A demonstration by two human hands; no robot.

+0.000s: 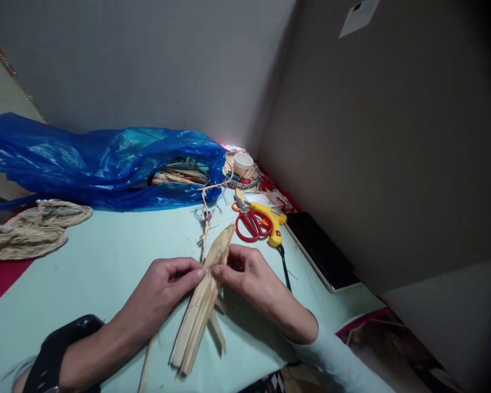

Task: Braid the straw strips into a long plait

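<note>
A bundle of flat, pale dried leaf strips [196, 319] slants between my hands above the table, its pointed end away from me. My left hand [174, 281] pinches the bundle's left edge between thumb and fingers. From the other side my right hand [245, 273] grips it, thumb on top and fingers partly hidden behind. A twisted cord of the same dried fibre [205, 218] runs from the bundle towards the back of the table. One short strip [217, 333] sticks out below the bundle on the right.
A blue plastic bag [94, 164] of dried strips lies along the back. Woven fibre soles [28, 234] rest at left. Red-handled scissors [253, 225], a yellow glue gun [272, 221], a white cup [243, 164] and a dark tablet [321, 248] sit at right, near the wall.
</note>
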